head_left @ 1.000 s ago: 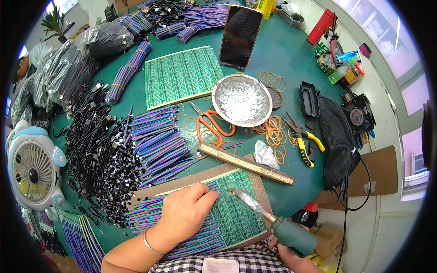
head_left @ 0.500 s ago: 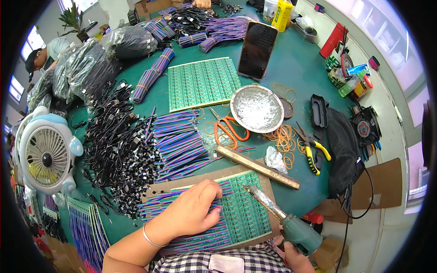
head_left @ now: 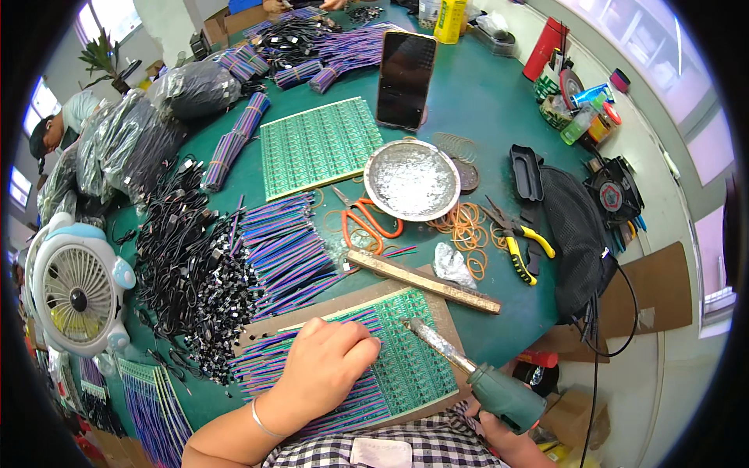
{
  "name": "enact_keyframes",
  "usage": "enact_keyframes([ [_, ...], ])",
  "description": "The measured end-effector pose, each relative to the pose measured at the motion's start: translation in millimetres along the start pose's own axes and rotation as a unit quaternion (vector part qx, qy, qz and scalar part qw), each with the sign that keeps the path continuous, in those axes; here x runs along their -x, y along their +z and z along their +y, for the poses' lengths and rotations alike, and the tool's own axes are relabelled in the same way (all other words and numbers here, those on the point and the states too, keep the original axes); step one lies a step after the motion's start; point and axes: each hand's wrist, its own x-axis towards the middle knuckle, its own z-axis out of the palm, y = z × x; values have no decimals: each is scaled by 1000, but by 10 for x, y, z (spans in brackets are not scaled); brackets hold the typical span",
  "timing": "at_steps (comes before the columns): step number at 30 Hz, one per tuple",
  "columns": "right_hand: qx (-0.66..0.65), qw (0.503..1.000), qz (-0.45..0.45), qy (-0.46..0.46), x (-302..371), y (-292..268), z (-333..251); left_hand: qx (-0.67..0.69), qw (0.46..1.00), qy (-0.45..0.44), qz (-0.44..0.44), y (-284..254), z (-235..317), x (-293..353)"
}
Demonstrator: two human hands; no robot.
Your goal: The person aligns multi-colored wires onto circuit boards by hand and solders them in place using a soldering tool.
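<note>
A green circuit-board panel lies on a brown board at the near edge of the table. Rows of thin blue and purple wires cover its left part. My left hand, with a bracelet at the wrist, rests over these wires, fingers curled and pinched together. Its fingertips are hidden, so what they hold cannot be made out. In my right hand is a soldering iron with a green handle. Its metal tip points up and left, at the bare part of the panel close to my left fingers.
Beyond the panel lie a metal bar, orange-handled scissors, a bowl of silvery flakes and yellow-handled pliers. A phone stands farther back. Piled black cables and a white fan are at left.
The whole view has shifted slightly. My left thumb and forefinger have come together, and that hand is a little nearer the iron's tip. The iron keeps about the same place over the panel.
</note>
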Motion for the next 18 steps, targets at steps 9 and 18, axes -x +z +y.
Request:
enact_keyframes([
  [9,183,979,-88,-33,5,-55,22,38,998,-39,-12,228,-61,62],
  [18,72,995,-66,29,152,-26,113,36,999,-29,1,241,-69,52],
])
